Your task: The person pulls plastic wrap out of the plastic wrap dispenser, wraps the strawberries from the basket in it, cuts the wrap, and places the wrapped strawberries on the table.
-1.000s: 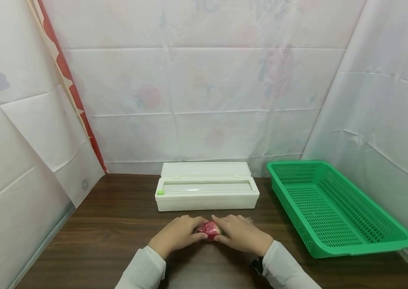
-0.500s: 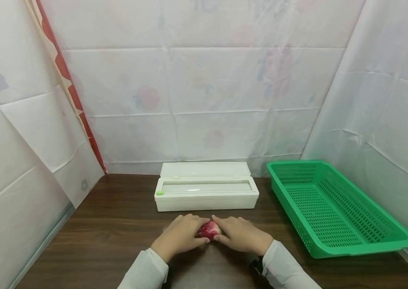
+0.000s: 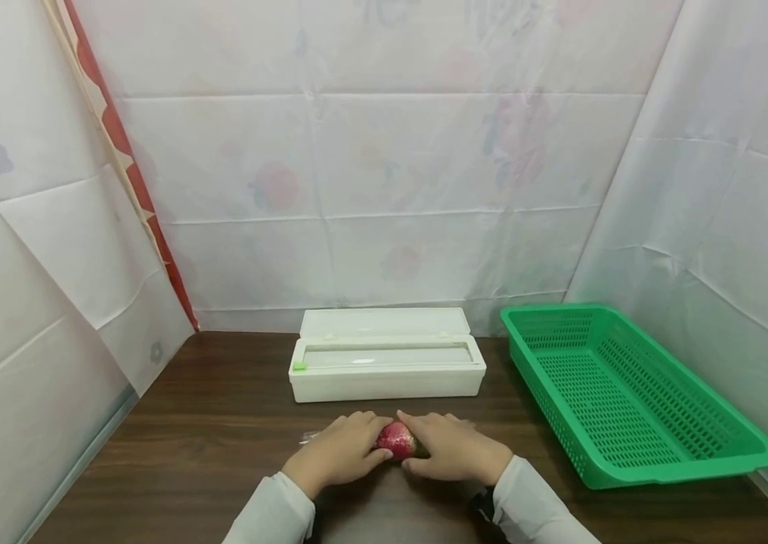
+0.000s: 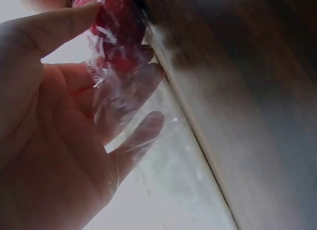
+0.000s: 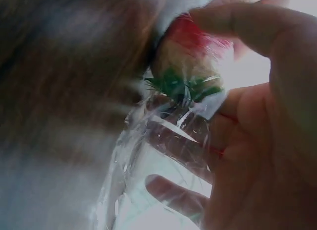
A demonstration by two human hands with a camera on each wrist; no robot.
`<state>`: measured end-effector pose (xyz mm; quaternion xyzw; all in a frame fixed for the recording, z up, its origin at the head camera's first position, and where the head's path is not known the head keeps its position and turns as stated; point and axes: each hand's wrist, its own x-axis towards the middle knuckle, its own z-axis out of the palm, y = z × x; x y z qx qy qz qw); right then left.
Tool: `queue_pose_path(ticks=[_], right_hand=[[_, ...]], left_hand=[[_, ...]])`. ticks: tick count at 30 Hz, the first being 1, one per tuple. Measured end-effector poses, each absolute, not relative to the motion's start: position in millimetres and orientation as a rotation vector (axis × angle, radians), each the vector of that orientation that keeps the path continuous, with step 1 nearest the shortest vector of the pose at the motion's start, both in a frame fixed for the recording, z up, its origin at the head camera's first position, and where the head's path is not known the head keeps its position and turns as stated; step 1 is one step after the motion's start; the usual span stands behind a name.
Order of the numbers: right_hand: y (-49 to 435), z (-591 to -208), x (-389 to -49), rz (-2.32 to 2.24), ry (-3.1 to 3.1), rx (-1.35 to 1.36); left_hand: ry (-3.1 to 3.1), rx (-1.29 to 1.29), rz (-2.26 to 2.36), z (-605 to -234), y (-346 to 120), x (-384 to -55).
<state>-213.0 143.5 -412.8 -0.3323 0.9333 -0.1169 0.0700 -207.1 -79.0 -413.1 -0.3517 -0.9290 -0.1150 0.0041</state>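
Between my two hands lies a red strawberry [image 3: 395, 440] with green leaves, wrapped in clear cling film [image 4: 119, 91]. In the head view it is low in the middle, close over the table. My left hand [image 3: 339, 452] pinches its red end with thumb and fingers. At the leafy end, my right hand [image 3: 455, 449] pinches it the same way. The right wrist view shows the strawberry's green leaves [image 5: 183, 86], with crumpled film trailing across the fingers. Loose film also lies over the left fingers in the left wrist view.
Behind the hands stands a white cling film dispenser [image 3: 387, 383] with its lid raised and a green slider [image 3: 298, 366] at its left end. A green plastic basket [image 3: 679, 474] sits to the right. Pale sheets [image 3: 384, 166] wall in the brown table [image 3: 173, 453].
The strawberry has rolled slightly between the hands, and more of its dark leafy end shows beside the right thumb. Film now sticks out past the left hand. The dispenser and basket stay put.
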Motion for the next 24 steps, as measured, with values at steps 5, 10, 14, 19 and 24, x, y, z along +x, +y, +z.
queue_pose_path(ticks=[5,10,14,19,24], right_hand=[[142,-415,-214,-0.328,2.875,-1.015],[139,-414,-214,-0.31,3.083,-1.077],[138,-414,-213,-0.31,3.257,-1.152],[137,-416,-215,-0.253,3.381,-1.189],[138,-418,-218,-0.235,3.458,-1.157]], left_hand=[[-2.881,-1.088,-0.422,-412,-82,-208],[-2.757,-1.066,-0.503,-407,-84,-210],[-2.687,-1.065,-0.545,-403,-85,-212],[-2.636,-1.044,-0.58,-398,-87,-212],[-2.609,-1.028,-0.611,-394,-88,-210]])
